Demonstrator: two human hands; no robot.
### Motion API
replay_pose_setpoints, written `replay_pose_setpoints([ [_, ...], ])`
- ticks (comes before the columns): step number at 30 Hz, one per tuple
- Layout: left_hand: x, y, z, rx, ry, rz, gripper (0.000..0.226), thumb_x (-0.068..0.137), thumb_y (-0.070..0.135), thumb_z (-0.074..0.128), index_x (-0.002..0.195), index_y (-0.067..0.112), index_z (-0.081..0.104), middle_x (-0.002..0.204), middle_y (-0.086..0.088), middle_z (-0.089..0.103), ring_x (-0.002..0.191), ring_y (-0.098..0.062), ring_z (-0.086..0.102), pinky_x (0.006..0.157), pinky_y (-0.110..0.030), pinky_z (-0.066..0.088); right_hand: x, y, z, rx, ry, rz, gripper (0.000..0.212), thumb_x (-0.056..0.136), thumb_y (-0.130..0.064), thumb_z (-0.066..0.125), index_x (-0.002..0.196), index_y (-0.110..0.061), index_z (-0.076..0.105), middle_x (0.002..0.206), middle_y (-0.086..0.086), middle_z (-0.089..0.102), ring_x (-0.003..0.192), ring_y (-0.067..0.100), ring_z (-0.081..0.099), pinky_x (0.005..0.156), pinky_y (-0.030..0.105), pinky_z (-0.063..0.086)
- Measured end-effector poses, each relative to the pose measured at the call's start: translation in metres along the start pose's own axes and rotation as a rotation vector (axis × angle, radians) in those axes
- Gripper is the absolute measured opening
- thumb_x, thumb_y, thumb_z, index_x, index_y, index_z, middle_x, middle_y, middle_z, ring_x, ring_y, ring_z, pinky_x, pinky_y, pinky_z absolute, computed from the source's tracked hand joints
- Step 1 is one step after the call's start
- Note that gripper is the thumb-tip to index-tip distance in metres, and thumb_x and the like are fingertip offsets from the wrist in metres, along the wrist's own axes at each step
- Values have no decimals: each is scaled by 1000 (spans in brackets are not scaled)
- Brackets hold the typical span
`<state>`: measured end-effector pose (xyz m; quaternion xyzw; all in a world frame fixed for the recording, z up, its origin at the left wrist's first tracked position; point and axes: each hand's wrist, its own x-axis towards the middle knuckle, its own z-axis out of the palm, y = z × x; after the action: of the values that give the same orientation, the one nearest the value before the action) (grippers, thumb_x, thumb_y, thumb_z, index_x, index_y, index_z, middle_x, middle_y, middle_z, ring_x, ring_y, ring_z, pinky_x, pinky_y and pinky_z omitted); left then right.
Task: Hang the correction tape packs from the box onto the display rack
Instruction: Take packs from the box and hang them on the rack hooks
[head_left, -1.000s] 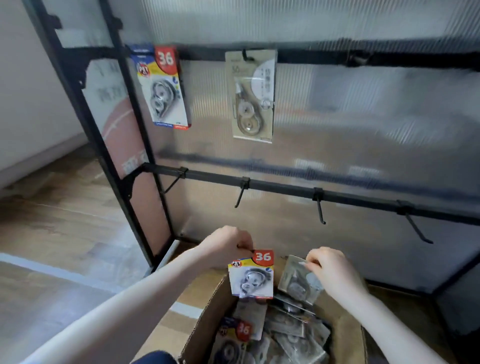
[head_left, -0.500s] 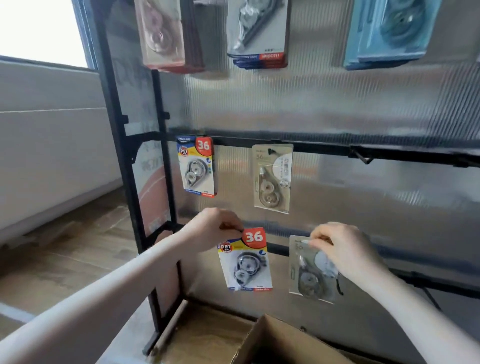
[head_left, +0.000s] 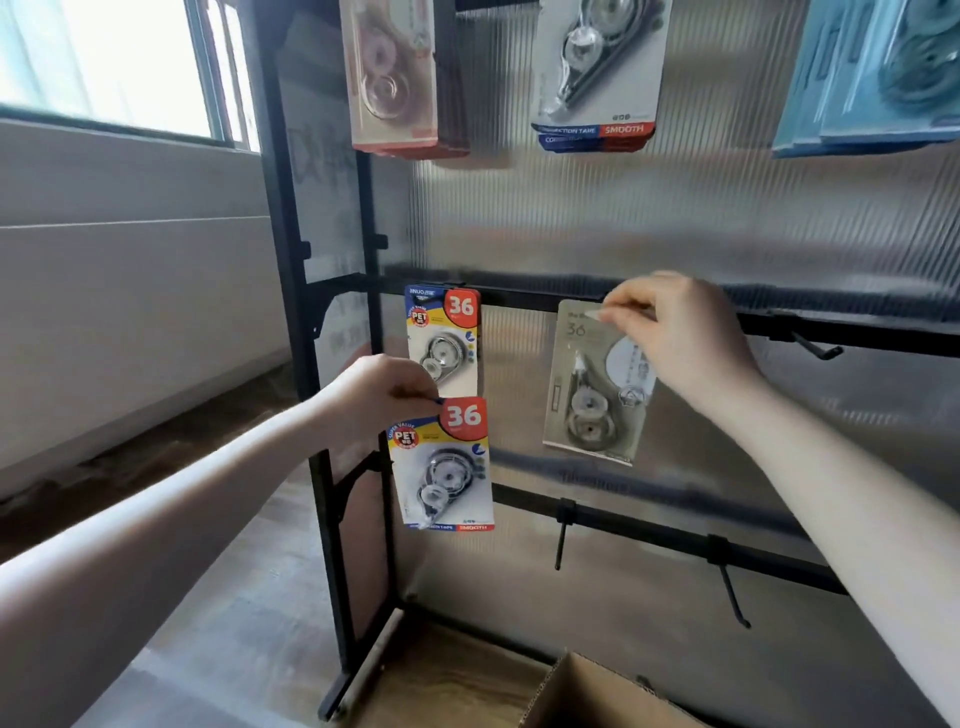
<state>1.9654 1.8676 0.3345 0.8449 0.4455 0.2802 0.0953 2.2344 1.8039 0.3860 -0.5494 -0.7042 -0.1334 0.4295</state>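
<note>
Care pays now: right hand (head_left: 691, 343) pinching the beige carded tape pack (head_left: 592, 395) should thread its hole onto the black rail's hook, while left hand (head_left: 384, 395) pinches the blue-and-red pack (head_left: 441, 467).

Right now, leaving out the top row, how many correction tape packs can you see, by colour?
Red-and-yellow packs: 2, the hanging pack and the held pack in the left hand.
Beige packs: 1 visible, the beige pack in the right hand.
Total: 3.
</note>
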Motion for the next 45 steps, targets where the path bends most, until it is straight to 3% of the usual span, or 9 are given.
replay_pose_setpoints([
  [5,7,-1,-5,-12,36,11,11,80,16,70,88,8,70,83,1,65,79,-16,62,76,-29,50,16,4,9,-64,-23,39,13,86,-16,63,87,-7,73,85,11,62,82,27,57,72,34,42],
  [11,8,-2,-2,-34,57,3,9,81,16,70,87,10,70,82,2,66,72,-5,59,65,-11,45,20,7,14,-81,-58,25,15,88,-12,60,91,-4,73,92,11,71,91,27,62,80,32,44],
  [17,11,-9,1,-35,57,11,6,80,15,71,84,11,69,74,14,61,65,8,56,63,-6,43,19,13,7,28,-103,10,17,87,-8,62,101,-6,73,101,6,71,100,19,63,87,26,44],
  [22,15,-12,5,-37,51,-10,9,80,17,71,87,11,70,81,4,67,73,-6,61,71,-20,50,21,18,5,44,-184,-19,22,90,-5,57,107,-10,71,101,3,68,95,11,56,80,21,37],
  [27,17,-9,9,-35,56,-1,9,80,16,71,87,11,70,76,13,61,70,-1,58,66,-13,47,24,21,9,56,-184,-24,22,89,-5,57,106,-9,71,93,4,64,88,12,53,73,23,34],
  [30,18,-6,10,-33,54,-2,10,80,16,71,89,11,70,81,6,64,73,-8,60,72,-22,50,19,24,8,74,-133,-44,20,87,-6,61,103,-10,72,91,3,66,86,13,57,75,26,40],
  [35,15,-6,9,-22,54,4,9,80,15,71,87,10,70,76,10,62,72,-7,60,71,-23,50,11,29,9,79,-116,-106,26,86,8,55,98,-7,74,90,10,66,89,23,61,80,39,48],
  [42,20,-12,3,-30,96,-9,5,80,17,71,83,18,67,79,6,65,72,-12,61,68,-25,50,19,39,24,-68,-137,-37,27,91,0,53,109,-10,70,97,7,65,94,22,58,73,26,38],
  [45,27,-14,1,-28,131,-19,4,81,16,70,82,17,67,77,7,63,67,-8,57,64,-20,46,22,39,28,-137,-108,-38,27,90,-2,55,110,-11,69,97,8,66,95,26,58,74,30,43],
])
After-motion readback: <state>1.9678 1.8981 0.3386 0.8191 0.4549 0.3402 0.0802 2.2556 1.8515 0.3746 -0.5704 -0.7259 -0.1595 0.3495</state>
